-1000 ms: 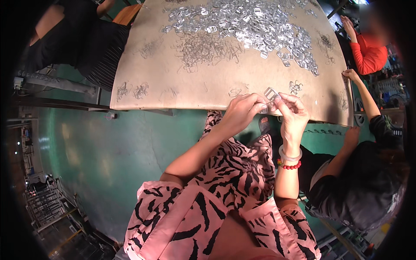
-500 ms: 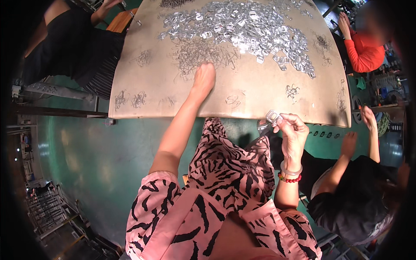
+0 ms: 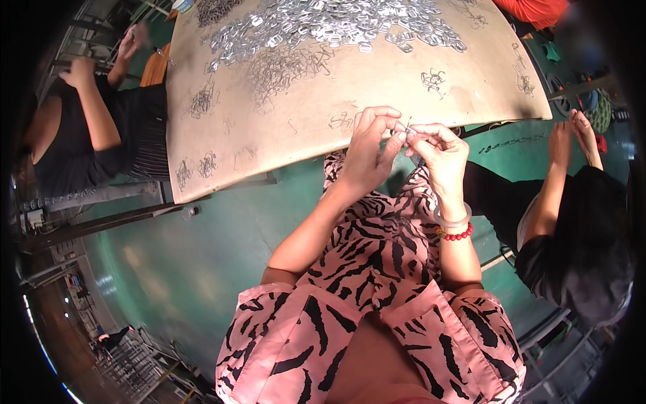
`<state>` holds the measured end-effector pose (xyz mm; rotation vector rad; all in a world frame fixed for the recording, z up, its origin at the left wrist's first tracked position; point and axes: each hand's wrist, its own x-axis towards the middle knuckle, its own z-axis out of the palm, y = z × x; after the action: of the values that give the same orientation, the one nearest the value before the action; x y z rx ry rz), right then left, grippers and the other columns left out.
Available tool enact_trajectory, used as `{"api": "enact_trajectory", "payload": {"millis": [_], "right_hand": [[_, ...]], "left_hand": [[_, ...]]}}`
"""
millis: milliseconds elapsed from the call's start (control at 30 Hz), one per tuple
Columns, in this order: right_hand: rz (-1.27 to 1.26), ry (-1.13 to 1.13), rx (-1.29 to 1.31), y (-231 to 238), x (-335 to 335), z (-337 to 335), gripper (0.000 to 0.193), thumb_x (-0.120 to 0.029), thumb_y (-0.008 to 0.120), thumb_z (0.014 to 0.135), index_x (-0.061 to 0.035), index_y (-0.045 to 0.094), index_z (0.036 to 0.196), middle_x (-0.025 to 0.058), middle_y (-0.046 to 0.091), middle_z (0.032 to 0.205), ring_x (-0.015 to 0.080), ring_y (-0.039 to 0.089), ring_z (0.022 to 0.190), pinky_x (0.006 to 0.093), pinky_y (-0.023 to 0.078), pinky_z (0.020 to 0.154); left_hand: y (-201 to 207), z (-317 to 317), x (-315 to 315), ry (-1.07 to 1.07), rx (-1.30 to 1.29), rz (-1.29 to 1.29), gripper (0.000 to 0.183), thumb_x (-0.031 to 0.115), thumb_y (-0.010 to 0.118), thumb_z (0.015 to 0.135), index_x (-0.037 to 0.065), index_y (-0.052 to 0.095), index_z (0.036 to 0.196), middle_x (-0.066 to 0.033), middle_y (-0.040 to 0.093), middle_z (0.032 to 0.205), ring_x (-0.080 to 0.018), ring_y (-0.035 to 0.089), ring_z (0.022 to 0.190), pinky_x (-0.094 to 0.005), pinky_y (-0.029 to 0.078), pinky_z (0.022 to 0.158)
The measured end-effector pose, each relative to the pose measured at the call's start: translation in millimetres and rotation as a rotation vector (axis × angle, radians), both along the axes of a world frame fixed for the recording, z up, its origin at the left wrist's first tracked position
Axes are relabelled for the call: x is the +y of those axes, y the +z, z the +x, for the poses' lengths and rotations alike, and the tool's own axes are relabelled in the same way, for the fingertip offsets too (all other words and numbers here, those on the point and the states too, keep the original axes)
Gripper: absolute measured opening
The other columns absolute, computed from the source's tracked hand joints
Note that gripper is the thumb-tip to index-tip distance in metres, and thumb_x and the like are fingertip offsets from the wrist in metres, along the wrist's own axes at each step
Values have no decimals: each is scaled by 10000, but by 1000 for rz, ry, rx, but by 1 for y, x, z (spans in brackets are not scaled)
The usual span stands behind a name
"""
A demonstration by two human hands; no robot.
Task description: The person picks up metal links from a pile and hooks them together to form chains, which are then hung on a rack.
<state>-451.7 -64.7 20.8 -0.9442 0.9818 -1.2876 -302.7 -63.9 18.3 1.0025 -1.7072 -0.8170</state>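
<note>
My left hand (image 3: pixel 371 145) and my right hand (image 3: pixel 441 153) meet fingertip to fingertip just off the near edge of the table (image 3: pixel 282 145). Between the pinched thumb and forefinger of the right is a small metal buckle, mostly covered by fingers. A thin wire hook (image 3: pixel 410 123) shows as a dark line at the left fingertips; its lower part is hidden. On the tabletop beyond lie a tangled heap of wire hooks (image 3: pixel 286 67) and a broad spread of flat silvery buckles (image 3: pixel 323 25).
Small clusters of wire hooks (image 3: pixel 433 81) are scattered on the table. A person in black (image 3: pixel 572 249) works close on my right, another (image 3: pixel 101 128) at the left side. A red sleeve (image 3: pixel 531 10) shows at the far right. Green floor (image 3: pixel 161 269) lies below.
My left hand has left the wire hook heap and come back toward me, meeting the right. My right hand has lifted slightly with the buckle. The view has turned and shifted.
</note>
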Motion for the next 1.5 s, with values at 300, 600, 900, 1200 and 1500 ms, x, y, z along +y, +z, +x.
{"api": "enact_trajectory", "payload": {"millis": [300,600,900,1200,1500], "right_hand": [[-196,-20,289,4,6,5,133,71,643,765,43,646,895,51,571,840,84,567,694,194,488,613],[-322,-16,820,-44,-143,-6,294,2,610,735,-14,641,1027,135,618,956,259,598,831,334,487,771],[-616,-90,1303,-100,-245,-21,247,29,550,775,-1,640,1003,177,637,919,316,600,796,374,476,735],[13,196,265,7,-64,11,323,90,625,758,52,585,1076,88,645,818,95,592,638,202,484,597],[-110,8,147,24,-13,3,190,100,634,758,63,627,944,94,647,805,107,592,645,199,472,584]], "left_hand": [[-2,-17,1,168,-33,9,110,78,455,907,-9,441,973,-160,538,987,-259,523,876,-354,410,803],[-21,12,1,179,36,107,74,53,392,948,20,425,1004,-111,548,904,-154,527,793,-284,440,715],[-14,17,17,186,110,168,63,40,407,938,15,424,993,-97,557,901,-134,520,765,-256,446,699],[-11,7,5,219,1,170,124,103,431,929,0,447,997,-154,567,903,-275,570,845,-355,437,777],[-9,-4,14,207,-98,105,185,174,466,927,5,469,1002,-170,536,957,-327,542,902,-384,420,790]]}}
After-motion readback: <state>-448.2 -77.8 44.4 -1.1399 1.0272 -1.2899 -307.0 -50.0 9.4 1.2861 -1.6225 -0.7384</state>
